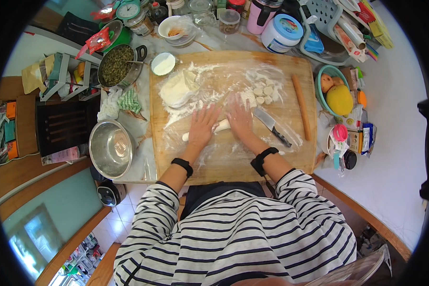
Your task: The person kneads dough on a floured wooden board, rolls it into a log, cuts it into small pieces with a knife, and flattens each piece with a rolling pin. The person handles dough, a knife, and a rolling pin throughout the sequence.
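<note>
A rope of dough (222, 125) lies across a floured wooden board (214, 168). Both palms rest flat on it: my left hand (201, 125) near its left end, my right hand (240, 119) over its right part, which is mostly hidden. Fingers are spread on each hand. Up and to the left sits a large lump of dough (178, 88), beside a small bowl of flour (163, 64). Several cut dough pieces (264, 93) are clustered beyond my right hand. Just right of that hand is a kitchen knife (266, 118) with a black handle. A wooden rolling pin (301, 107) lies farther right.
Left of the board stand a steel mixing bowl (105, 152) and a pot of chopped green filling (117, 66) with a spoon. Jars and a white tub (280, 35) line the back. A basket (320, 93) of fruit sits at the right.
</note>
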The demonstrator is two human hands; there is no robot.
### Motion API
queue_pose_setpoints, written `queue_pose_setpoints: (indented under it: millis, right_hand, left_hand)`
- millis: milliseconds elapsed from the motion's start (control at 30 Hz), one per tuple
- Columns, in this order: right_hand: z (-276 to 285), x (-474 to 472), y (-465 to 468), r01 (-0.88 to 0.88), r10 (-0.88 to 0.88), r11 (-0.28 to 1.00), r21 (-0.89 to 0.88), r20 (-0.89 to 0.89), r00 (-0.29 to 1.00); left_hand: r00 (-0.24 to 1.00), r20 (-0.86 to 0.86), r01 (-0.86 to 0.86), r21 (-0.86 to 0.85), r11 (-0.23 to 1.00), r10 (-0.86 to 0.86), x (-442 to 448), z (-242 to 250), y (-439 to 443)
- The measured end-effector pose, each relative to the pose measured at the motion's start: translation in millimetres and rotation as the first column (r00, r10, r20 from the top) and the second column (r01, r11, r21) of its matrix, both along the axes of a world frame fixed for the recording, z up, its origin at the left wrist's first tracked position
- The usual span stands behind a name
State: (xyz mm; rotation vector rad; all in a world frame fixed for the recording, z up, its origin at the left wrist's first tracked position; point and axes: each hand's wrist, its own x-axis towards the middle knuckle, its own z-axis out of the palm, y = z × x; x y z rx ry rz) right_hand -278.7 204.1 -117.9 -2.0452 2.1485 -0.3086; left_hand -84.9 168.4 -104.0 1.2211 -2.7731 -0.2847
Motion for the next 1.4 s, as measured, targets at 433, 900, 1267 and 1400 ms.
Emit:
queue_pose_setpoints:
  millis: [433, 900, 1267, 1400]
  right_hand:
    - [5, -18, 115, -0.251, 0.251, 0.968, -0.007, 0.017, 0.968]
    - [7, -7, 55, 0.280, -0.262, 0.956, -0.084, 0.179, 0.948]
    - [9, -54, 18, -0.195, 0.202, 0.968, -0.156, 0.029, 0.979]
    - [4, -56, 55, -0.355, 0.355, 0.934, -0.021, -0.005, 0.935]
  left_hand:
    - [0.932, -0.099, 0.360, 0.126, 0.924, -0.349, 24, 4, 58]
    - [0.941, -0.134, -0.299, 0.093, 0.950, 0.310, -65, -7, 52]
    - [0.996, 0.009, 0.094, 0.024, 0.995, -0.094, -53, -3, 2]
    - [0.956, -0.077, 0.289, 0.093, 0.953, -0.282, -36, -6, 19]
